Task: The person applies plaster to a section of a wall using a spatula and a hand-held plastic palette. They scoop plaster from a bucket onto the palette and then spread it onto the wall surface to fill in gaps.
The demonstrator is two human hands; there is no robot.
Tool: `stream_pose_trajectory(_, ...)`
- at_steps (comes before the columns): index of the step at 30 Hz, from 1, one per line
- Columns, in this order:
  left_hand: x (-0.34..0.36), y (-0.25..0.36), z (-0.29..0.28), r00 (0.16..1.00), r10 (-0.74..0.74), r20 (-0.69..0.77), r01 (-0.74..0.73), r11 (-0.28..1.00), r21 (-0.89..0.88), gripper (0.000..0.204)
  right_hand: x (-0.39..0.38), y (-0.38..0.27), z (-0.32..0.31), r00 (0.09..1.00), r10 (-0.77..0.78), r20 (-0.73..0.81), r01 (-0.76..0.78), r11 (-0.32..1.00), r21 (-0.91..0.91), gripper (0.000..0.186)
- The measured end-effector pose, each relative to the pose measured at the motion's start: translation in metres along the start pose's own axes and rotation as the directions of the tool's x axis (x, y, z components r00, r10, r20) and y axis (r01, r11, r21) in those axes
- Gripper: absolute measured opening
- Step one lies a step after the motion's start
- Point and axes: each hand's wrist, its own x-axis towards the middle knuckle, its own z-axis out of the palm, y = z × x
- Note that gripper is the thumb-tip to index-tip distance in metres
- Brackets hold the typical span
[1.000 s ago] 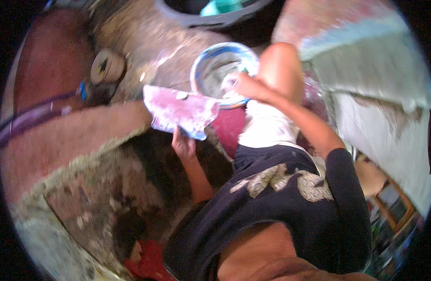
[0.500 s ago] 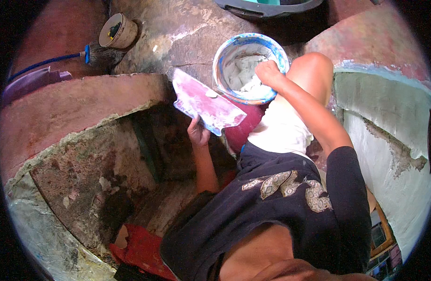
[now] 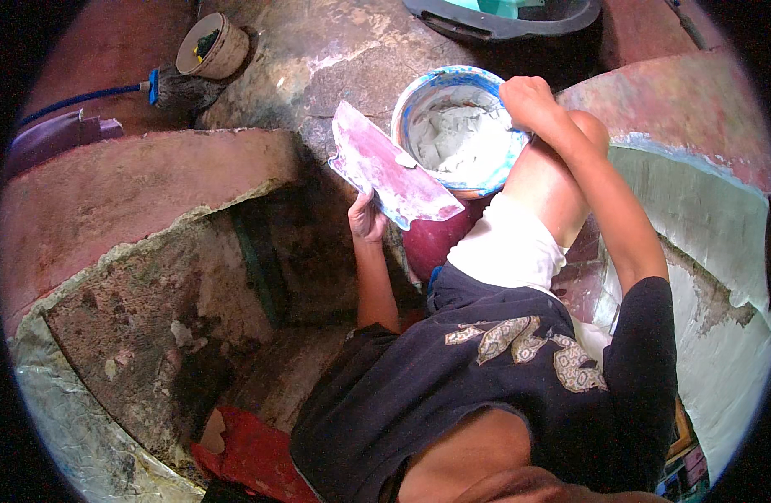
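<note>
My left hand (image 3: pixel 369 220) grips the lower edge of a flat pink board (image 3: pixel 381 163), smeared white, with a jagged edge. A small white lump sits on its surface. Just right of the board stands a round bucket (image 3: pixel 440 82) with blue stains, and thick white paste (image 3: pixel 465 138) fills its bottom. Over the bucket's right rim my right hand (image 3: pixel 532 105) is closed with bent fingers. Whatever it holds is hidden behind the fingers. The bucket is close to my bare knee.
A dark tub (image 3: pixel 511 25) with something green in it stands beyond the bucket. At the far left are a small pail (image 3: pixel 222 54), a blue-handled broom (image 3: pixel 155 88) and purple cloth (image 3: pixel 63 142). Low walls (image 3: pixel 168 172) flank me, the right one (image 3: pixel 695 193) coated grey-white.
My right hand has risen out of the paste to the bucket's right rim. The board, my left hand and the bucket appear slightly farther right in view.
</note>
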Motion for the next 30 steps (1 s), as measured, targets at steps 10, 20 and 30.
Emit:
stream_pose_trajectory(10, 0.009, -0.009, 0.001, 0.994, -0.088, 0.071, 0.085, 0.995, 0.049, 0.042, 0.025, -0.005, 0.048, 0.999, -0.035, -0.007, 0.035, 0.996, -0.076, 0.010)
stream_pose_trajectory(20, 0.021, -0.001, -0.025, 0.996, 0.025, 0.088, -0.025, 1.000, 0.001, 0.040, 0.025, -0.005, 0.099, 0.920, -0.324, -0.221, 0.284, 0.939, -0.196, 0.007)
stream_pose_trajectory(30, 0.025, -0.003, -0.006, 0.999, 0.004, 0.053, -0.008, 0.997, 0.075, 0.042, 0.031, -0.005, 0.102, 0.868, -0.429, -0.251, 0.376, 0.897, -0.231, 0.008)
